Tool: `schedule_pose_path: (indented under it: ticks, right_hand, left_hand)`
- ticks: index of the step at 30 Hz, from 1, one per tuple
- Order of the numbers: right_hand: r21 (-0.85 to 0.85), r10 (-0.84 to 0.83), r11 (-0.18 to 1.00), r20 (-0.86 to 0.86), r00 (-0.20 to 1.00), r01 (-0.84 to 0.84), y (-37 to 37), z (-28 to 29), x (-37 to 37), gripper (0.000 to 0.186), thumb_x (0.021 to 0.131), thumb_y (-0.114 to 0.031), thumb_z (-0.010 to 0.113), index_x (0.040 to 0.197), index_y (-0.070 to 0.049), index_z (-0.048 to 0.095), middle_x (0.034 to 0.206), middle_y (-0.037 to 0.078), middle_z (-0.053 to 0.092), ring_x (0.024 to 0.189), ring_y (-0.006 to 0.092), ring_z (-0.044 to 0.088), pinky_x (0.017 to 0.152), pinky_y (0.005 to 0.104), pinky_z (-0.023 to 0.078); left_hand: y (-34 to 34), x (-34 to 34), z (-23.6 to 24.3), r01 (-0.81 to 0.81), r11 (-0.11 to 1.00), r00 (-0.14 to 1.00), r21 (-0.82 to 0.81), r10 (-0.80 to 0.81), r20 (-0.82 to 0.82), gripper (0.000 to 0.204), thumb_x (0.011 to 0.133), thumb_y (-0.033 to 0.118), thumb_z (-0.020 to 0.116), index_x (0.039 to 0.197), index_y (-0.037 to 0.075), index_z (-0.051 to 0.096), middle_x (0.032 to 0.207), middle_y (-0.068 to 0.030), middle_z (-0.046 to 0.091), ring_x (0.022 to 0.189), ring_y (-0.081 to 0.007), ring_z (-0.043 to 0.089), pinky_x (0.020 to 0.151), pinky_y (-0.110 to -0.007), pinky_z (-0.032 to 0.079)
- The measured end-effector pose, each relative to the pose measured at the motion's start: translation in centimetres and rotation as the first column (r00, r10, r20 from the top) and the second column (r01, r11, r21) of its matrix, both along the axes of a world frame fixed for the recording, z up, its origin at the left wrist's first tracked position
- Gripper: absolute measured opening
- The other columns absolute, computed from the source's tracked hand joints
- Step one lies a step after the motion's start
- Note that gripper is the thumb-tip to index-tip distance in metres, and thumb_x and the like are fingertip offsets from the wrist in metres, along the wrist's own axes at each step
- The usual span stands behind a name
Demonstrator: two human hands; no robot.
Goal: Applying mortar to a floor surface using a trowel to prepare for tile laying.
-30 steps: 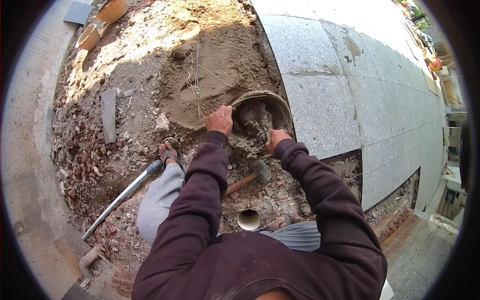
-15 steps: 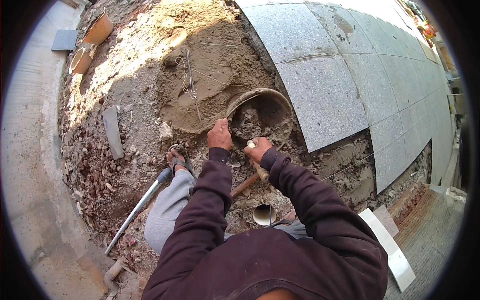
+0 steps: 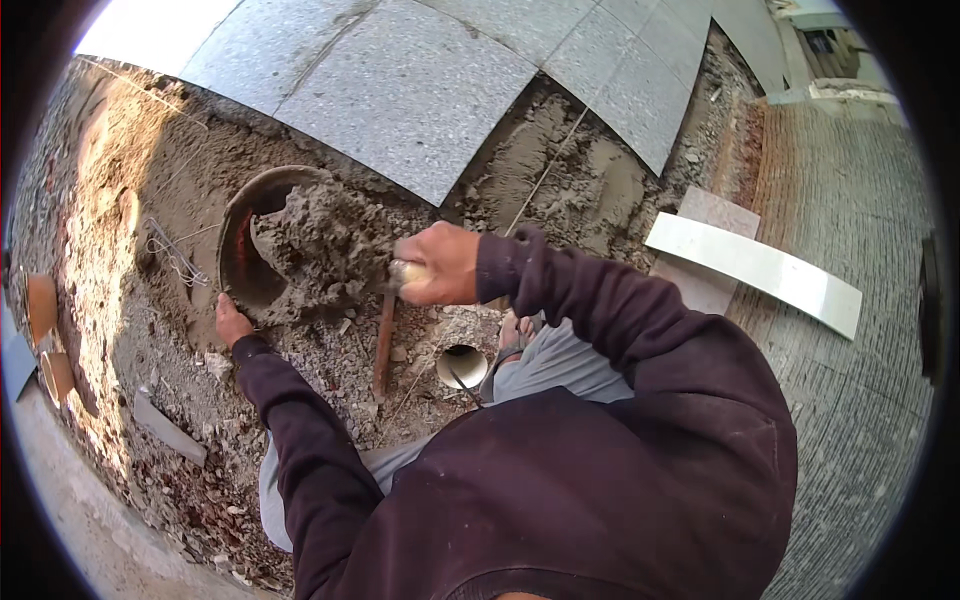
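Note:
My left hand (image 3: 232,320) grips the rim of a round, mortar-crusted bowl (image 3: 250,270) at the left of centre. Closed round a pale wooden handle, my right hand (image 3: 435,262) holds a tool, apparently a trowel, whose blade is hidden under a lumpy heap of wet grey mortar (image 3: 335,240) over the bowl's right side. A wooden mallet handle (image 3: 383,355) lies on the rubble below my right hand, its head out of sight. A cream cylindrical container or pipe (image 3: 448,370) sits between my legs.
Speckled grey tiles (image 3: 410,105) border the mortar bed (image 3: 550,180) at the top. White tile strips (image 3: 750,265) lie at right on ribbed ground (image 3: 850,400). A string (image 3: 555,150), terracotta containers (image 3: 42,300), a thin slab (image 3: 170,430) and a concrete edge (image 3: 90,500) are also in view.
The view has swung toward the right. My right hand has moved away from the bowl's near side, lifting a clump of mortar to its right side. My left hand stays on the rim.

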State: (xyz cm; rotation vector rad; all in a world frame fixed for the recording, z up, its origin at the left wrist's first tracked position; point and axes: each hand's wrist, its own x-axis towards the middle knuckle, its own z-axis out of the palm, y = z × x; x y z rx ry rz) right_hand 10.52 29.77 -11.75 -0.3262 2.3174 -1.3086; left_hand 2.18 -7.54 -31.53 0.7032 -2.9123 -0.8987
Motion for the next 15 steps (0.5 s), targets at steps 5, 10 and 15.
schedule_pose_path:
  ticks: [5, 10, 15]
  right_hand:
    - [0.214, -0.122, 0.966, -0.111, 0.986, 0.143, 13.9, 6.4, 7.2, 0.023, 0.064, -0.013, 0.054, 0.056, -0.003, 0.036, 0.044, 0.007, 0.035, 0.035, 0.0177, 0.039, 0.037, 0.0302, 0.032]
    - [0.564, -0.407, 0.643, -0.322, 0.855, 0.519, 20.0, -0.4, 16.4, 0.015, 0.065, -0.013, 0.051, 0.064, -0.003, 0.040, 0.059, 0.014, 0.046, 0.053, 0.0294, 0.049, 0.047, 0.0367, 0.038]
    - [0.798, -0.707, 0.348, -0.121, 0.697, 0.492, 20.9, -10.6, 21.3, 0.026, 0.068, -0.022, 0.054, 0.085, -0.004, 0.047, 0.076, 0.019, 0.052, 0.074, 0.0362, 0.051, 0.062, 0.0414, 0.041]
  left_hand:
    - [-2.8, -0.6, -2.5, 0.072, 0.997, 0.997, 0.011, -0.072, -0.009, 0.055, 0.081, 0.047, 0.037, 0.104, 0.000, 0.051, 0.099, -0.0171, 0.054, 0.092, -0.0288, 0.050, 0.079, -0.032, 0.036]
    - [-6.3, -0.7, -5.5, 0.201, 0.979, 0.976, -0.041, -0.203, -0.079, 0.051, 0.083, 0.044, 0.034, 0.104, 0.000, 0.051, 0.099, -0.0164, 0.054, 0.092, -0.0299, 0.049, 0.078, -0.033, 0.037]
    - [-5.9, -1.5, -5.0, 0.420, 0.774, 0.852, -0.474, -0.517, -0.090, 0.046, 0.084, 0.039, 0.034, 0.103, 0.001, 0.051, 0.100, -0.0161, 0.053, 0.091, -0.0297, 0.050, 0.078, -0.033, 0.037]
